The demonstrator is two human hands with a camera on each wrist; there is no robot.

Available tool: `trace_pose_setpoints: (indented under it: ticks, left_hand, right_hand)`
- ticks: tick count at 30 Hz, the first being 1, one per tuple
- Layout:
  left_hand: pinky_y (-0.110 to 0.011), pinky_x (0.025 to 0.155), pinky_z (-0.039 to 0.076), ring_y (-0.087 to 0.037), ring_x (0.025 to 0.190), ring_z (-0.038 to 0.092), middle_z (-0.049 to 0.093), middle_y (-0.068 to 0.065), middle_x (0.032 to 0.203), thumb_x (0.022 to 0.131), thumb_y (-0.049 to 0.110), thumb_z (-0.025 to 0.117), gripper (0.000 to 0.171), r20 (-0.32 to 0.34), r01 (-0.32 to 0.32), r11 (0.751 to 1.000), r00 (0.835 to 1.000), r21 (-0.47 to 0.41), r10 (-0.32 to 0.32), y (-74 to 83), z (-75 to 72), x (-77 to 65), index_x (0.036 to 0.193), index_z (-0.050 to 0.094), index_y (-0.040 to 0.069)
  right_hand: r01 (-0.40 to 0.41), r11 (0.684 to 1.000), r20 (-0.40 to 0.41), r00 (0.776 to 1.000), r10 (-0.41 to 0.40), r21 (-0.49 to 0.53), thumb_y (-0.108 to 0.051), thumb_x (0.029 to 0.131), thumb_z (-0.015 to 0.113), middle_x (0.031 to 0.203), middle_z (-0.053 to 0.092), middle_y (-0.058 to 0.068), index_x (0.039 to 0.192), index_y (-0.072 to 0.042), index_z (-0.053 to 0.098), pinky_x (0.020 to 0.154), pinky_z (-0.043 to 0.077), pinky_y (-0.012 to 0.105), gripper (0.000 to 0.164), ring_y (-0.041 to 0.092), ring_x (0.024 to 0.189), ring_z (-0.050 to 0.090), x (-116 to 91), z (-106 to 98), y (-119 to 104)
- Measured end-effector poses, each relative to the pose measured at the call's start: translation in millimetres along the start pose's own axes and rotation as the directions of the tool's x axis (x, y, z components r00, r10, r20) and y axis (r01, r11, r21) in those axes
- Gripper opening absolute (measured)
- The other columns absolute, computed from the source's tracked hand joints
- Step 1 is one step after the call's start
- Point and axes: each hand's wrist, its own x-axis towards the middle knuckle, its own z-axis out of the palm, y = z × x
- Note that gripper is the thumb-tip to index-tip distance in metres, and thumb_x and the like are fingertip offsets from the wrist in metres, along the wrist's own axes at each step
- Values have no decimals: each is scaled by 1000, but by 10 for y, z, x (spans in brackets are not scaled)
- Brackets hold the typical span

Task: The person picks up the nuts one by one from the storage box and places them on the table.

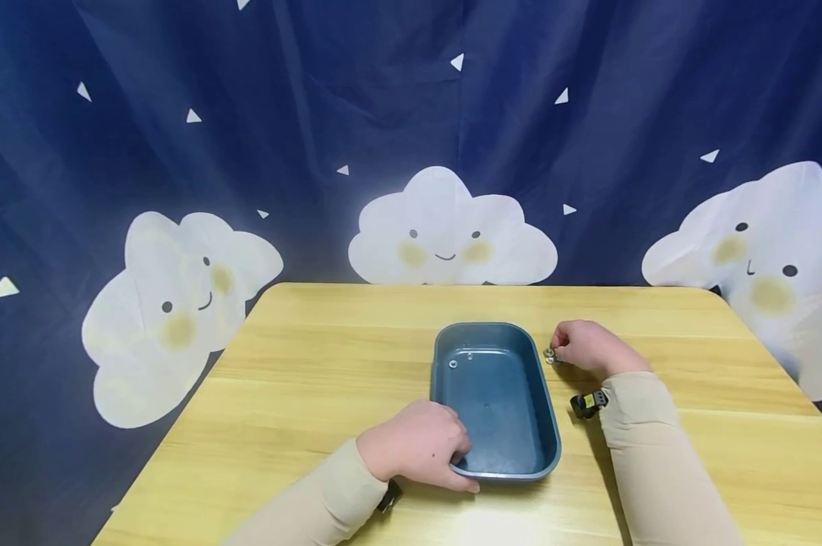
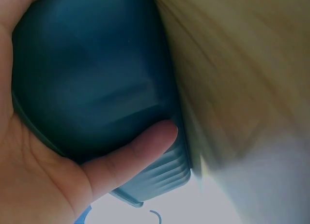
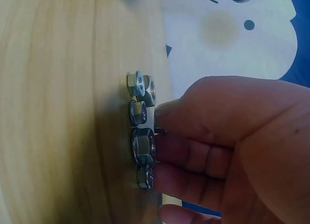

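My left hand grips the near left corner of a dark teal plastic tray. The left wrist view shows the thumb along the tray's outer wall. Two small metal nuts lie inside the tray, towards its far left corner. Just right of the tray, my right hand is down at a cluster of metal nuts on the table. Up close, several flanged hex nuts stand beside its fingertips. Between thumb and fingers it pinches a nut, mostly hidden by the thumb.
The light wooden table reaches back to a dark blue curtain printed with smiling clouds. Black wrist cameras are strapped under both beige sleeves. The tray's raised wall stands between the two hands.
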Motion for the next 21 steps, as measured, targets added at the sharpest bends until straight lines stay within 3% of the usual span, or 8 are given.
trace_pose_setpoints:
  ticks: [13, 21]
  left_hand:
    - [-19, 51, 31, 2, 57, 37, 37, 20, 58, 81, 71, 67, 54, 3, 0, 1000, 1000, 0, 0, -8, 7, 3, 54, 45, 29]
    - [-19, 51, 31, 3, 58, 37, 37, 20, 59, 80, 71, 67, 54, 11, 5, 1000, 1000, 7, -5, 3, 13, -5, 54, 45, 30]
  right_hand:
    - [-34, 999, 31, 999, 34, -1, -12, 92, 64, 84, 61, 3, 89, -9, 65, 74, 42, 40, 4, 25, 82, 56, -37, -23, -74]
    - [-1, 1000, 18, 1000, 2, -29, -12, 93, 62, 83, 62, 2, 91, -10, 66, 75, 43, 42, 5, 24, 80, 56, -56, -83, -100]
